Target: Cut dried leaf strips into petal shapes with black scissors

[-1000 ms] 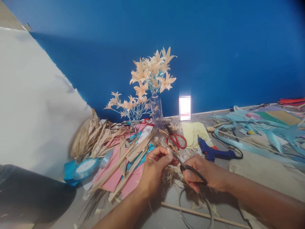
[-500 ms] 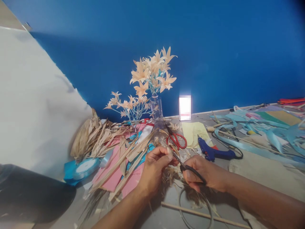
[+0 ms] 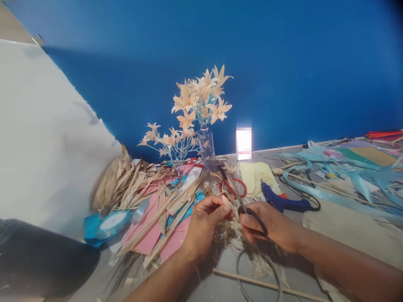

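Pinched between the thumb and fingers of my left hand (image 3: 206, 220) is a small pale piece of dried husk (image 3: 226, 202), its tip showing above the fingertips. My right hand (image 3: 267, 222) grips black-handled scissors (image 3: 257, 220), with the blades pointing up and away, just right of the husk piece and apart from it. Beneath both hands lies a litter of husk scraps (image 3: 231, 230). A second pair of scissors with red handles (image 3: 234, 187) rests on the table behind my hands.
Husk flowers (image 3: 201, 98) rise from a clear vase (image 3: 206, 147) at the back. Dried husks (image 3: 126, 178) and a ribbon spool (image 3: 113, 222) lie left. A blue glue gun (image 3: 283, 201) and light-blue ribbons (image 3: 317, 188) are right. A wire coil (image 3: 239, 268) and a stick (image 3: 226, 273) lie in front.
My right hand has turned the scissors more upright and drawn the blades off to the right of the husk piece. My left hand has stayed nearly in place, still pinching it.
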